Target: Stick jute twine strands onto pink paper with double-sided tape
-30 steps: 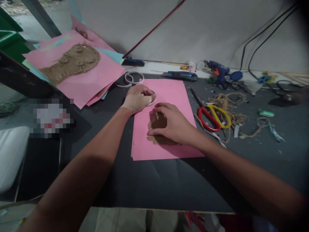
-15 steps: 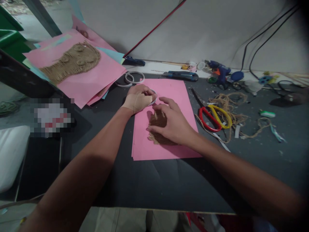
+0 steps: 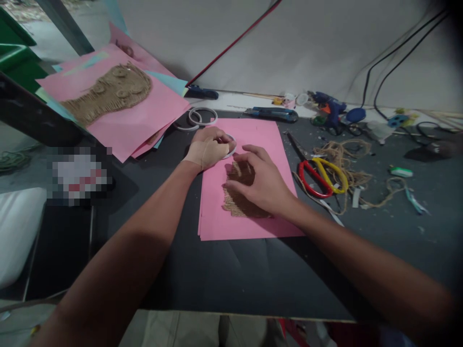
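My left hand (image 3: 209, 148), with a beige bandage around palm and wrist, is closed on a thin roll of tape (image 3: 231, 150) at the upper left of the pink paper (image 3: 217, 226). Its fingers partly cover the roll. My right hand (image 3: 265, 180) is curved with thumb and fingers apart, and nothing shows between them. Below it, a patch of brown twine rows (image 3: 244, 205) lies on the paper, partly hidden by this hand and its shadow.
Two more tape rolls (image 3: 204, 115) lie behind my left hand. A utility knife (image 3: 273, 114) lies at the back. Scissors (image 3: 314, 178) and loose twine (image 3: 347, 154) are on the right, and a glue gun (image 3: 329, 106) behind them. Pink sheets (image 3: 123, 127) with twine work stand left.
My right hand has shifted slightly right, uncovering a bit more of the twine patch. The left hand stays at the tape roll.
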A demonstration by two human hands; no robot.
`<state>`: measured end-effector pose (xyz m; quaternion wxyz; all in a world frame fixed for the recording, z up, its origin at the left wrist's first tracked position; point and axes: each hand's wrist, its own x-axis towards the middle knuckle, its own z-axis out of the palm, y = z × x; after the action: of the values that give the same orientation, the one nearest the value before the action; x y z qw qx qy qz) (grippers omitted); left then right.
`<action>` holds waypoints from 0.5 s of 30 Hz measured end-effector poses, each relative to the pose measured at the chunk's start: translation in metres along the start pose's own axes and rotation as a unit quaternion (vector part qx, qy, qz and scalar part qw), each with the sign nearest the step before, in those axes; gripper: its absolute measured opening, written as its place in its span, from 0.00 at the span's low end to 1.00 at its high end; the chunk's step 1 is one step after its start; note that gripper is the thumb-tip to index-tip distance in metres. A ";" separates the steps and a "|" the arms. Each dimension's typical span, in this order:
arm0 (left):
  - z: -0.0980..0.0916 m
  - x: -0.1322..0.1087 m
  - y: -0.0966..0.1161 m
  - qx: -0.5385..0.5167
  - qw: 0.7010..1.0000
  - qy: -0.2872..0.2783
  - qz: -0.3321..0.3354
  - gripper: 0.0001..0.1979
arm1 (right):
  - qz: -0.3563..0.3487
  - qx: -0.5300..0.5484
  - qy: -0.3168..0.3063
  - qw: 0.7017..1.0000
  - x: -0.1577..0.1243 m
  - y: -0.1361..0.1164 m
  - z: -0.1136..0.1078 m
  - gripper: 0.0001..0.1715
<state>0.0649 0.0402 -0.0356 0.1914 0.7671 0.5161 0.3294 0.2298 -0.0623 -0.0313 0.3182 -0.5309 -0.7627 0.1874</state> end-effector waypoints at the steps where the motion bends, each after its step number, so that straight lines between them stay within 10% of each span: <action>1: 0.000 0.000 0.000 -0.002 1.000 0.000 0.002 0.07 | 0.000 -0.002 -0.001 1.000 0.000 0.000 0.001 0.30; 15: 0.003 0.000 -0.004 -0.014 1.000 0.006 0.006 0.07 | -0.003 0.028 0.046 0.999 0.000 0.003 0.011 0.21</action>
<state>0.0645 0.0422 -0.0399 0.1973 0.7650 0.5083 0.3428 0.2244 -0.0608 -0.0409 0.3685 -0.5280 -0.7430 0.1828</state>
